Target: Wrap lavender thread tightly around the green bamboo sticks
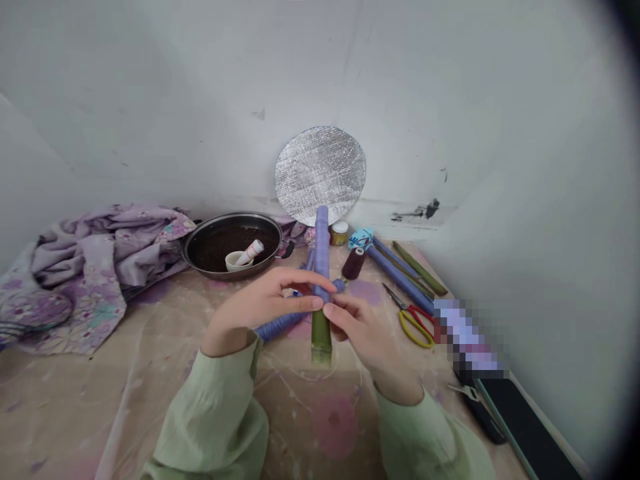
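A green bamboo stick (321,333), wrapped in purple-blue thread over its upper length, points away from me above the table. My left hand (273,300) grips it from the left, with thumb and fingers around the wrapped part. From the right, my right hand (357,327) pinches the stick where the wrapping meets bare green bamboo. Its far fingers are partly hidden behind the stick. Beyond and beneath my left hand lies a spool of blue thread (277,327). A small blue ball-like piece (339,285) shows just past my fingers.
A dark pan (200,272) holds a small white cup (230,263). Floral cloth (95,267) is heaped at left. A silver disc (320,167) leans on the wall. Scissors (417,327), a dark thread cone (354,265), bamboo pieces (420,267) and a phone-like dark slab (525,427) lie right.
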`<state>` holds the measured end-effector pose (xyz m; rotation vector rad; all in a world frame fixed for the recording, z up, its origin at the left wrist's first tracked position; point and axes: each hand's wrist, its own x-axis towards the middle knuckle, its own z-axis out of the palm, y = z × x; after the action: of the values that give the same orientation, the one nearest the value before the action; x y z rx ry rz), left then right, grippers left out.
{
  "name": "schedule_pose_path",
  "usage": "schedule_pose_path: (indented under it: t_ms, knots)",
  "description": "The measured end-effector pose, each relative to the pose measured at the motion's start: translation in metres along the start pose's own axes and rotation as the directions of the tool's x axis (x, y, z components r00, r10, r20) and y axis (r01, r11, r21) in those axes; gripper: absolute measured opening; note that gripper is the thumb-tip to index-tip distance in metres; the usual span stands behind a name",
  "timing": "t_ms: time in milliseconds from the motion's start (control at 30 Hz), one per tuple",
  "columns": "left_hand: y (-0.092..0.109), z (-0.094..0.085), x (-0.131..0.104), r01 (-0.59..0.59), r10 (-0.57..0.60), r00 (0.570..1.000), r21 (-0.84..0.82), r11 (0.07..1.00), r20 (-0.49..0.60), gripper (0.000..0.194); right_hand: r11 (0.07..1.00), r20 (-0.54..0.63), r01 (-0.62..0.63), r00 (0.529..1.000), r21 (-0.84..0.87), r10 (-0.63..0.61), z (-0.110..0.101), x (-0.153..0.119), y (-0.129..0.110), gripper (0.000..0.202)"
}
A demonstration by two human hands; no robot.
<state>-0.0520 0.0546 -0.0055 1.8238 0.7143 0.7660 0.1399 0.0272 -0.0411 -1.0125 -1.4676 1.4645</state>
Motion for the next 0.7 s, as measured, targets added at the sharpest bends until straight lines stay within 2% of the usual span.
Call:
schedule_pose_path:
  t_ms: [233,467,567,700]
  knots:
    - [-0.003,-0.007,-0.007,0.050,-0.050,0.999,0.003,0.999,0.017,0.030,0.996,0.025,-0.015,1.000,0.088,0.013,0.013,-0.001,0.003,0.045]
    - [-0.001,-0.017,-0.015,-0.066,0.060,0.995,0.083,0.994,0.079,0.019,0.989,-0.002,0.073,0.997,0.130,-0.073,0.034,-0.004,0.013,0.054]
    - [0.001,-0.021,-0.019,-0.064,0.054,0.993,0.094,0.993,0.106,0.019,0.985,-0.016,0.131,0.991,0.110,-0.130,0.039,-0.008,0.018,0.055]
    - [0.007,-0.026,-0.025,-0.034,0.021,0.995,0.131,0.991,0.102,0.019,0.989,0.004,0.128,0.992,0.077,-0.129,0.042,-0.012,0.022,0.054]
